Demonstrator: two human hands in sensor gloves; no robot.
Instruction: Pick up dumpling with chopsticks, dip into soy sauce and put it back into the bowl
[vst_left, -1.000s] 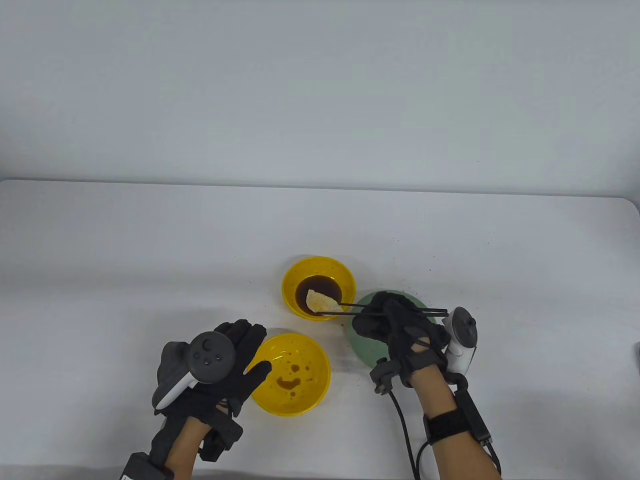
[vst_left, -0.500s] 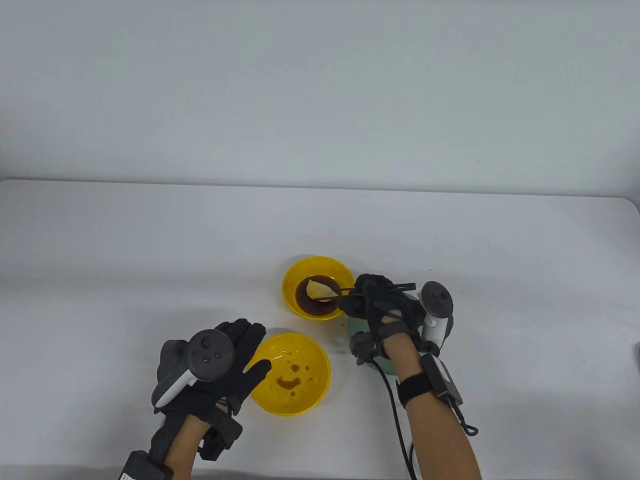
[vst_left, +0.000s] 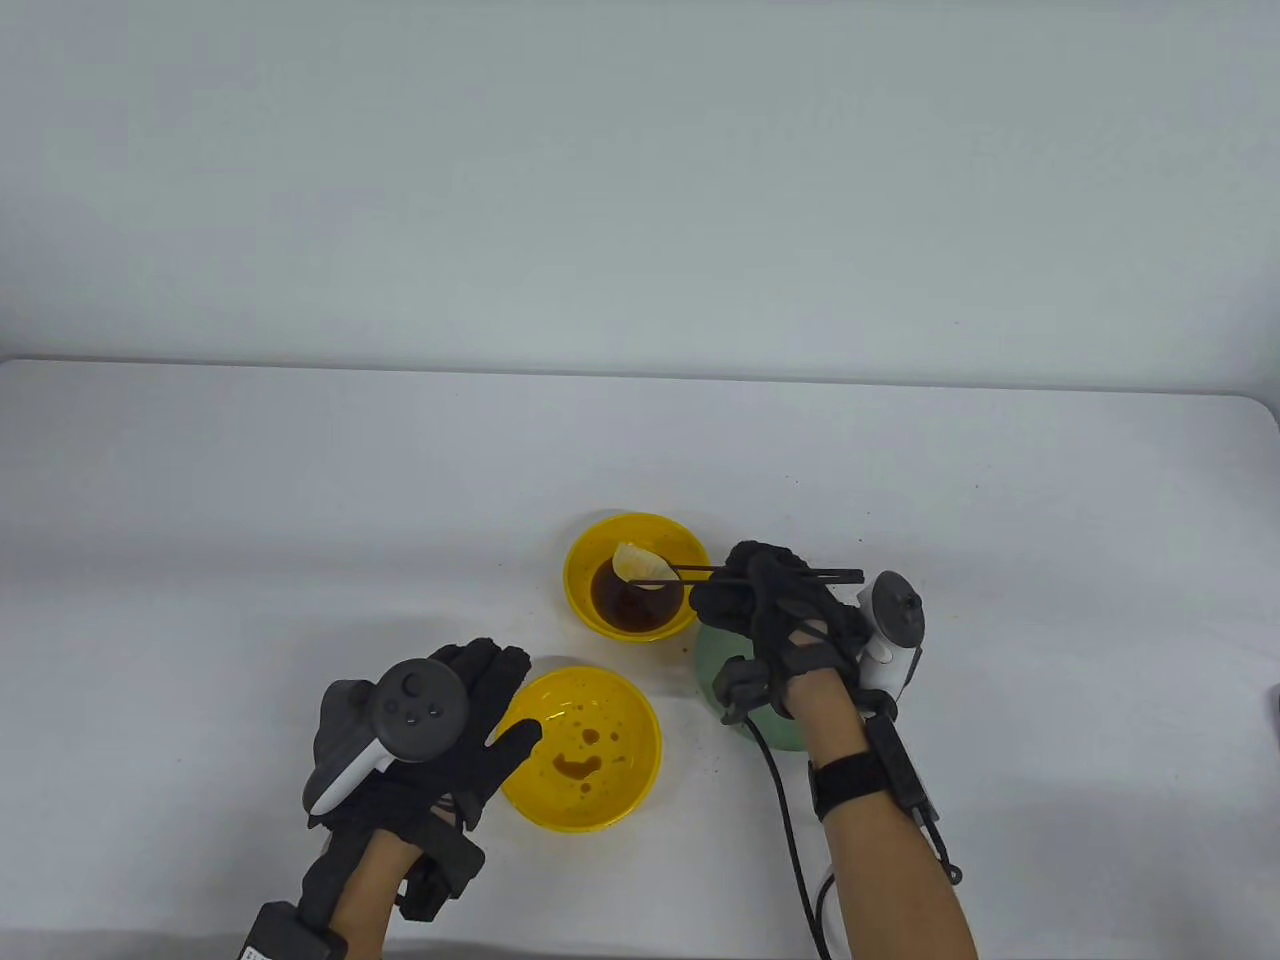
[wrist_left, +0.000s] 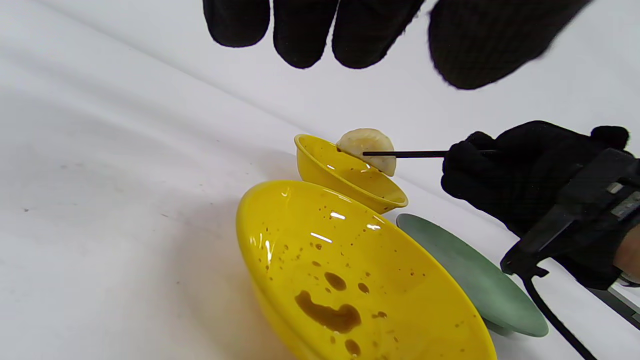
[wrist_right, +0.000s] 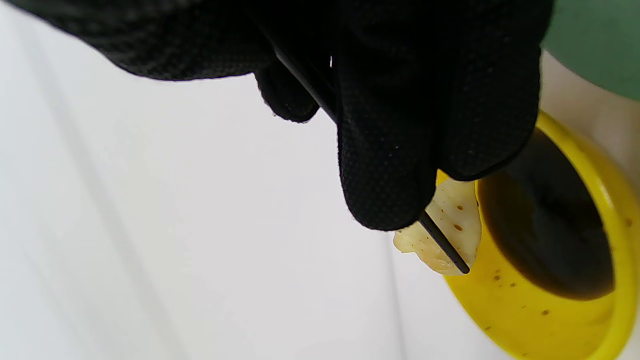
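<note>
Table view: right hand (vst_left: 775, 615) grips chopsticks (vst_left: 700, 573) pinching dumpling (vst_left: 640, 562) left of it

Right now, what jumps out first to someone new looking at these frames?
The pale dumpling, pinched in black chopsticks by the right hand, hangs above the small yellow bowl of soy sauce mid-table. Nearer the person sits a larger yellow bowl splashed with brown sauce, the left hand flat beside it. A green dish lies partly under the right hand.
</note>
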